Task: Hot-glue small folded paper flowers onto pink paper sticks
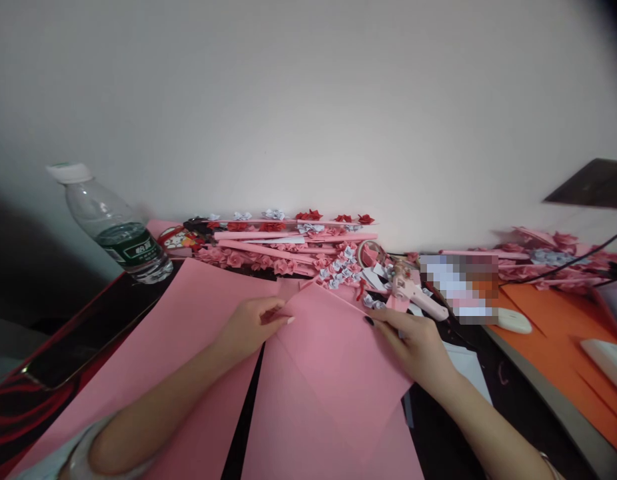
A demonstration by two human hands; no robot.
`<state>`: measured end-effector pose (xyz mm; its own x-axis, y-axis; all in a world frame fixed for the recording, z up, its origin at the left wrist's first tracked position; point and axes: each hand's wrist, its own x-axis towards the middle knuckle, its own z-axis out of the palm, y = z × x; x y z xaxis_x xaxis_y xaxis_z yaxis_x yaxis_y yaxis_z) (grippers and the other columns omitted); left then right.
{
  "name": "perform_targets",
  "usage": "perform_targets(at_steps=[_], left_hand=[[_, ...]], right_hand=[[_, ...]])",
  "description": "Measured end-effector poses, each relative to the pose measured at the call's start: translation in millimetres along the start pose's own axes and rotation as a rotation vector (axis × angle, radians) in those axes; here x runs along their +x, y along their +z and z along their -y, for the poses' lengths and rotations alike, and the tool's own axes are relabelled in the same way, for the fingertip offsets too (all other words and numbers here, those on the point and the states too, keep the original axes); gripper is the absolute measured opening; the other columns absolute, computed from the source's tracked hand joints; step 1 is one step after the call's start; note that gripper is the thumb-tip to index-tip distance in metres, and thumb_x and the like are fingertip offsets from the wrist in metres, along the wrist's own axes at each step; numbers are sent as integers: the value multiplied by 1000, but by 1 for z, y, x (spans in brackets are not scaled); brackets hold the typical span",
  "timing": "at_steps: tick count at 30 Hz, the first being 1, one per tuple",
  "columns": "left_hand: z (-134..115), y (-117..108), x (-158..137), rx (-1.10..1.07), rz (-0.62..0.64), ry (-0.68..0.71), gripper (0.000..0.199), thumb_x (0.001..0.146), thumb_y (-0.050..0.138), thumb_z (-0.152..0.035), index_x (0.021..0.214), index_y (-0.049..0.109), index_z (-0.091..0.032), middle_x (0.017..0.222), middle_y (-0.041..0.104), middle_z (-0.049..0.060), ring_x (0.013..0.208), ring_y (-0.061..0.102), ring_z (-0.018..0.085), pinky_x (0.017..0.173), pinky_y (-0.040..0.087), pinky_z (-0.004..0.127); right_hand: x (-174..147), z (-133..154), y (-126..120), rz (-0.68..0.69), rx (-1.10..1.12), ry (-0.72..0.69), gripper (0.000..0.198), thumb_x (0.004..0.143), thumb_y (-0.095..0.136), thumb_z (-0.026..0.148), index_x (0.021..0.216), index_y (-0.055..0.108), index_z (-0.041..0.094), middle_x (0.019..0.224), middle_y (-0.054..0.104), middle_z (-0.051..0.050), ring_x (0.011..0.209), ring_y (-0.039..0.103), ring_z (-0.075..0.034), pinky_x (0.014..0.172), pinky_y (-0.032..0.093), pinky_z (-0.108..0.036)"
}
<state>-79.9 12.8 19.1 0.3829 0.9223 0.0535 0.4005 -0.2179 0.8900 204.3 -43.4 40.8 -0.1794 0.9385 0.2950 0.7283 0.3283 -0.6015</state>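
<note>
A smaller square of pink paper [346, 360] is held between my two hands, turned so one corner points away from me. My left hand [253, 323] pinches its left edge between thumb and fingers. On the right side, the thumb and fingers of my right hand [413, 337] grip the upper right edge. Beneath it lies a large pink sheet [293, 427], partly covered by the square. Another large pink sheet [188, 313] lies to the left, under my left forearm.
Folded paper flowers [283, 263] in pink, red and white are heaped along the wall with rolled pink paper sticks. A water bottle [123, 233] stands back left. Tape [371, 255], a pink glue gun [418, 297], a white mouse [513, 321] and orange paper [563, 353] lie rightward.
</note>
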Motion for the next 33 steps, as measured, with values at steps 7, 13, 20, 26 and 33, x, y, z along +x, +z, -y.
perform_targets(at_steps=[7,13,20,26,33], left_hand=[[-2,-1,-1,-40,32,10,30,80,63,-39,104,66,-21,99,73,6,92,66,23,82,52,31],[1,0,1,-157,160,-48,24,77,65,-36,93,66,-19,87,73,4,83,68,20,76,53,29],[-6,6,-2,-25,234,161,27,80,64,-34,103,69,-20,97,72,7,89,66,20,80,52,31],[-10,12,0,313,296,491,21,88,55,-29,86,75,-22,84,75,5,89,60,21,85,45,34],[-3,20,-5,488,44,647,30,94,47,-25,77,71,-21,73,71,0,81,58,17,81,38,35]], right_hand=[[1,3,4,139,56,38,31,88,42,20,101,70,21,99,74,-6,89,69,-20,78,52,-31],[10,4,-5,311,282,203,28,86,46,23,91,72,18,88,73,-5,80,67,-20,69,52,-30],[-3,22,13,413,108,-15,32,92,40,20,96,71,22,89,73,-2,80,66,-17,72,46,-28],[-13,29,38,248,-323,-293,31,89,42,8,103,68,19,86,73,-5,80,64,-19,73,35,-33],[-11,26,50,-3,-300,-343,18,89,50,10,88,66,20,77,71,-1,76,61,-16,73,26,-34]])
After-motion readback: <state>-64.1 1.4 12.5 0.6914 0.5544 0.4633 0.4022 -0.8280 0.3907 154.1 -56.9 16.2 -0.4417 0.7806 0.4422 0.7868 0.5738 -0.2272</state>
